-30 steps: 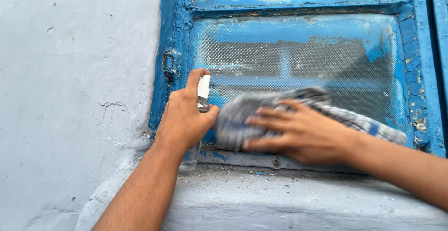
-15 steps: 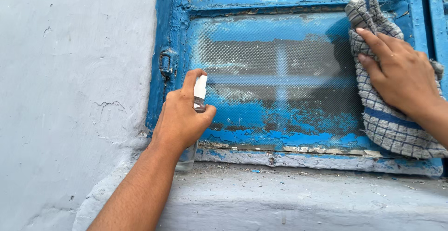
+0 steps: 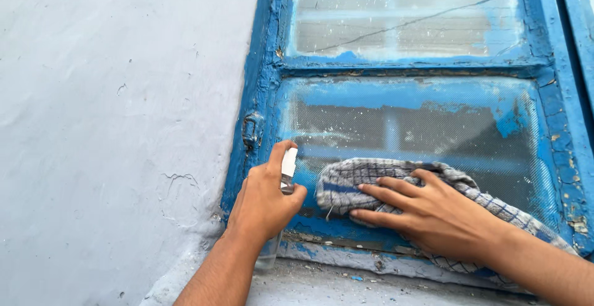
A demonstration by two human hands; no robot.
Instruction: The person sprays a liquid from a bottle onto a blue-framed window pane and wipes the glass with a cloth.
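Note:
My left hand (image 3: 263,204) grips a small clear spray bottle with a white nozzle (image 3: 288,167), forefinger on top, held close to the lower left corner of a paint-smeared window pane (image 3: 408,129). My right hand (image 3: 433,216) presses a grey checked cloth with a blue stripe (image 3: 352,182) flat against the lower part of that pane, just right of the bottle. The cloth trails down to the right under my forearm. The pane is streaked with blue paint and white specks.
A peeling blue wooden window frame (image 3: 263,77) surrounds the panes, with a rusty hinge (image 3: 250,131) on its left side. An upper pane (image 3: 402,15) shows a crack. A grey plastered wall (image 3: 117,126) lies left, and a dusty sill (image 3: 322,281) below.
My right hand swept the cloth from the pane's upper right corner back down to the lower left. The view has tilted upward, showing more of the upper pane. The left hand kept its grip.

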